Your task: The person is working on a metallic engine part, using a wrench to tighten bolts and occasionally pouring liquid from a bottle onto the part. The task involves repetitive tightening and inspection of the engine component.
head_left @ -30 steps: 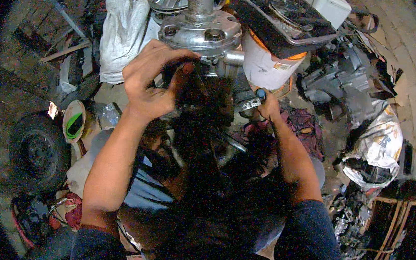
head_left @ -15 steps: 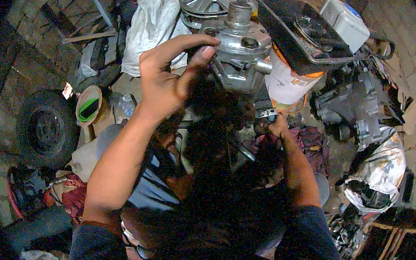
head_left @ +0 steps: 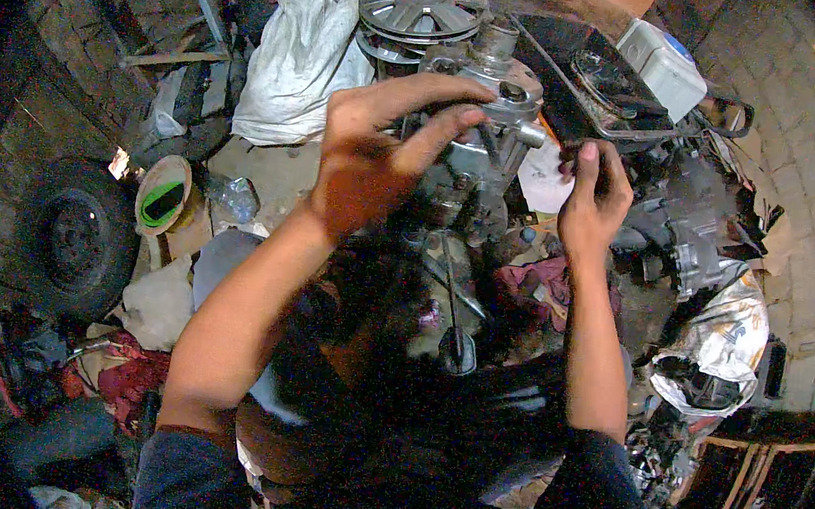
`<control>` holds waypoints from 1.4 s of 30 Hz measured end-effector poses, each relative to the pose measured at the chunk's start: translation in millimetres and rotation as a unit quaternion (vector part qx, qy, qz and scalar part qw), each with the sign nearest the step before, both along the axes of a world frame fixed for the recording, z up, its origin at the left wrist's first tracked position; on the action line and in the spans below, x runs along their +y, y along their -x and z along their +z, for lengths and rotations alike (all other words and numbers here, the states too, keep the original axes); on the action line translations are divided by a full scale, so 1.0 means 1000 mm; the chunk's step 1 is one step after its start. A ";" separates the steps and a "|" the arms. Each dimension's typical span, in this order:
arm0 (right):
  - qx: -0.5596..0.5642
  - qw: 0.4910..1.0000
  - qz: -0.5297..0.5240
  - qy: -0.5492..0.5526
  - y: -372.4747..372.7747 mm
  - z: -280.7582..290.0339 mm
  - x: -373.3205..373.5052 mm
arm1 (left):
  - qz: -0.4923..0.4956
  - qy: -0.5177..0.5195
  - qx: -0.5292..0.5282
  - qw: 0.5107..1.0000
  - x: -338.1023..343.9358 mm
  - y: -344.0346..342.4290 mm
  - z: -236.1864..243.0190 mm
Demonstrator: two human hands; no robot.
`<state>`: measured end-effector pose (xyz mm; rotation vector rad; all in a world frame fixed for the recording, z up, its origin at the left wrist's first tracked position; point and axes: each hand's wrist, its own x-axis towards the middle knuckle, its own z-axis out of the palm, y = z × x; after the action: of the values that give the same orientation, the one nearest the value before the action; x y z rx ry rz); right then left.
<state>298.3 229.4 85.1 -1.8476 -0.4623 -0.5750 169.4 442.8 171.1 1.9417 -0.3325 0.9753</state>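
Observation:
A silver metal housing (head_left: 479,149) with a cylindrical top and side pipe stands before me. My left hand (head_left: 388,154) arches at its near-left side, index finger and thumb apart, tips at or just in front of the metal; I cannot tell whether they touch. My right hand (head_left: 590,189) is raised beside the side pipe, fingers curled together; what they hold, if anything, is too dark to make out. A small blue-ended item (head_left: 527,236) lies below, between my hands. A long dark tool with a flat end (head_left: 457,348) shows lower down.
Behind are a white sack (head_left: 289,57), spoked metal discs (head_left: 422,6), a black tray (head_left: 580,94) and a white container (head_left: 661,68). A tyre (head_left: 71,237) and green-lined tub (head_left: 163,192) are left; metal castings (head_left: 684,237) and a torn sack (head_left: 711,362) are right.
My right hand has risen from the blue-ended metal tool low by the bucket to beside the side pipe, letting the tool go. My left hand has shifted right, toward the housing.

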 end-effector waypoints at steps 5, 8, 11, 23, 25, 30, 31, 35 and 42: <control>0.090 0.955 0.230 0.166 0.095 0.067 0.028 | -0.047 -0.081 -0.126 0.988 0.001 -0.009 -0.011; 0.166 0.967 0.175 0.084 0.112 0.060 0.030 | -0.120 -0.038 -0.100 0.987 -0.001 -0.018 -0.021; 0.077 0.995 0.049 0.047 0.127 0.030 0.035 | -0.079 -0.088 -0.112 0.987 0.012 -0.023 -0.020; 0.088 0.978 -0.137 0.127 0.159 -0.033 0.081 | 0.040 -0.195 -0.025 0.980 0.037 -0.077 -0.042; 0.056 0.972 -0.162 0.159 0.156 -0.038 0.082 | 0.043 -0.185 -0.012 0.982 0.031 -0.075 -0.042; 0.012 0.957 -0.201 0.208 0.157 -0.051 0.090 | 0.052 -0.165 -0.009 0.985 0.028 -0.072 -0.044; 0.012 0.959 -0.210 0.188 0.154 -0.050 0.091 | 0.053 -0.165 -0.008 0.985 0.027 -0.072 -0.043; 0.005 0.960 -0.241 0.144 0.143 -0.039 0.093 | 0.123 -0.192 -0.040 0.973 0.017 -0.067 -0.044; 0.017 0.953 -0.234 0.193 0.124 -0.041 0.095 | 0.197 -0.199 -0.011 0.960 0.001 -0.064 -0.046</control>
<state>174.2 324.0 44.1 -2.3622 -0.1076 -0.8118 233.0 444.1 124.7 2.4256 -0.1618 1.2615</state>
